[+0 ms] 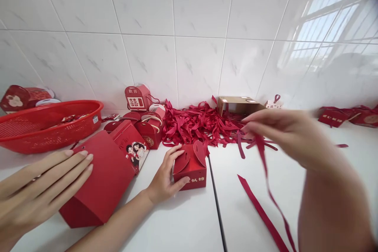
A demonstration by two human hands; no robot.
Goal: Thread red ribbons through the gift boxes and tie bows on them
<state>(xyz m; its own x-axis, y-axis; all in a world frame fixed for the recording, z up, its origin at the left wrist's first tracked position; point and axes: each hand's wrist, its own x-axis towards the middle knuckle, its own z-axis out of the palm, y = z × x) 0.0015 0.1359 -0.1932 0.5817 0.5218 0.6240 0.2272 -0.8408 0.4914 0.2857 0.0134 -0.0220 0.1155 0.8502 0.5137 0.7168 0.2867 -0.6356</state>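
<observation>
My left hand grips the left side of a small red gift box with heart-shaped top flaps; the thumb is on its front and the fingers curl over its top. The box stands on the white table at the centre. My right hand is raised to the right of it and blurred. Its fingers are pinched on a long red ribbon that dangles towards me. A second red ribbon strip lies flat on the table below it.
Another person's hand rests flat on a larger red box at the left. Behind are a red basket, several finished red boxes, a ribbon pile, a cardboard box and more red boxes far right.
</observation>
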